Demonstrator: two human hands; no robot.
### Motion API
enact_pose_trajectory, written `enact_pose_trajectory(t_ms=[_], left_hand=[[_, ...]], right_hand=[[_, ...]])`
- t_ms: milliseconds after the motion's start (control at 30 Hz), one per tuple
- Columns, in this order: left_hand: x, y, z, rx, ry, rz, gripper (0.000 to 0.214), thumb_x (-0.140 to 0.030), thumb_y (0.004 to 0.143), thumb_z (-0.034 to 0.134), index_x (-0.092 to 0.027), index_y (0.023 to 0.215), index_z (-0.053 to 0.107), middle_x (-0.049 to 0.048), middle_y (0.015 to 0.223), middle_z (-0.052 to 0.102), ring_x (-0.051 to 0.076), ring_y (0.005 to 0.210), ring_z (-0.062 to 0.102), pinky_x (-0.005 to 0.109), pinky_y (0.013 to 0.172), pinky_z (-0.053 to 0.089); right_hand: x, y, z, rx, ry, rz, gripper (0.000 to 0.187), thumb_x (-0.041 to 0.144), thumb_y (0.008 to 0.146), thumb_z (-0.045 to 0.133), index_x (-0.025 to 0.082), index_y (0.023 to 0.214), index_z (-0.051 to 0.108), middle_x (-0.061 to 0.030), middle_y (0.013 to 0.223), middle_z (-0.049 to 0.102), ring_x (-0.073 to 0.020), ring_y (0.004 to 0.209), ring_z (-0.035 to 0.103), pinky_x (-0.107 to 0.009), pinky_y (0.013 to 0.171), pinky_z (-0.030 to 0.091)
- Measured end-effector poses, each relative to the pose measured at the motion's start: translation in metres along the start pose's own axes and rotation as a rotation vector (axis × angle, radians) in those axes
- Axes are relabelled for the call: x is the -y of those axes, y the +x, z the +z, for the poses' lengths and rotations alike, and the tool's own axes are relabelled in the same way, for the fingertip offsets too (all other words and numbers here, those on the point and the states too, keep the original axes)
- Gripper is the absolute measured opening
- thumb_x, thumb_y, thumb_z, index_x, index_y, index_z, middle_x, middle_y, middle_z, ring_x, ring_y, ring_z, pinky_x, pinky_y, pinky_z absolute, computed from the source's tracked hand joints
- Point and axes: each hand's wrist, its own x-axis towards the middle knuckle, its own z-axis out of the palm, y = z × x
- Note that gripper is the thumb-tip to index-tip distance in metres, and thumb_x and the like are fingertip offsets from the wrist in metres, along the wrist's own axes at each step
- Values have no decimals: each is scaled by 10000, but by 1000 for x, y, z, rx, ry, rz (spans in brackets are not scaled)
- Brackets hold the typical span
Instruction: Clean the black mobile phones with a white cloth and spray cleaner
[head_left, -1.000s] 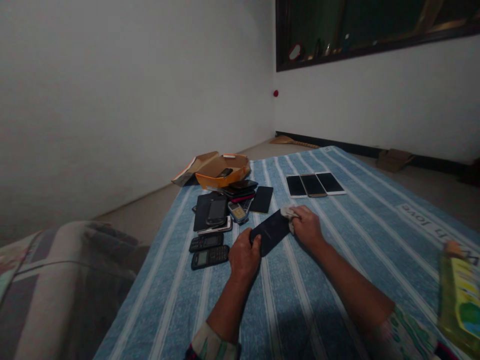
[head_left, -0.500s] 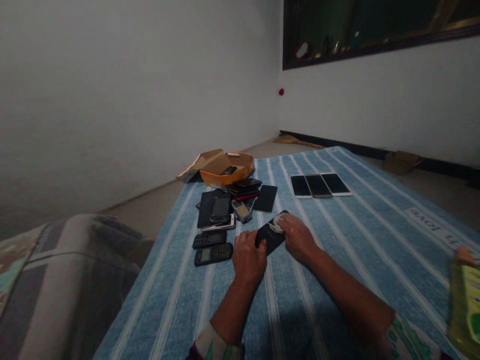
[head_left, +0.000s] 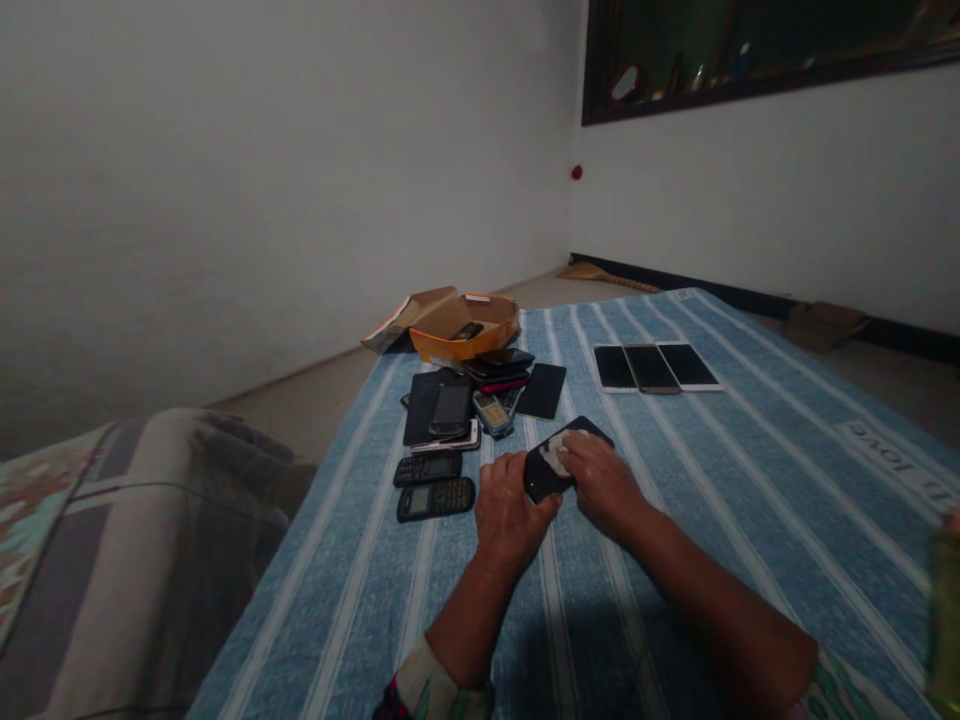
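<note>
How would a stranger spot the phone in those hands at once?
Start at the blue striped sheet. Near its middle, the left hand grips one end of a dark phone. Unlike the other phones, it has a white cloth on it, under the right hand.

In the left grip (head_left: 511,510), the dark, flat rectangular phone (head_left: 537,474) looked smooth. Under the right grip (head_left: 600,485), the crumpled white wad (head_left: 555,458) looked soft and matt, cloth or paper. Beneath both, the blue-and-white striped cloth (head_left: 697,450) looked matt; beyond, the orange open box (head_left: 450,347) looked like cardboard.
</note>
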Motion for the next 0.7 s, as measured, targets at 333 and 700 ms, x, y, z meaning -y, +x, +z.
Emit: enact_pose_trajectory(t_ms=[333,700], left_hand=[[4,3,4,-54,-13,65,460,-266,703,735,-164,1126,584,83,1005,680,284,915,594,410,825,502],[5,2,5,-47,9,45,581,-299,654,782,-147,1173,570,93,1050,673,309,954,589,419,829,509]], right_hand=[[19,9,5,29,77,-95,280,49,882,481,145,1068,669,-115,1140,637,-240,1167,511,-400,1068,345],[0,14,-3,11,-79,107,308,37,874,464,130,1076,677,-141,1165,633,-263,1142,524,-404,1014,392]])
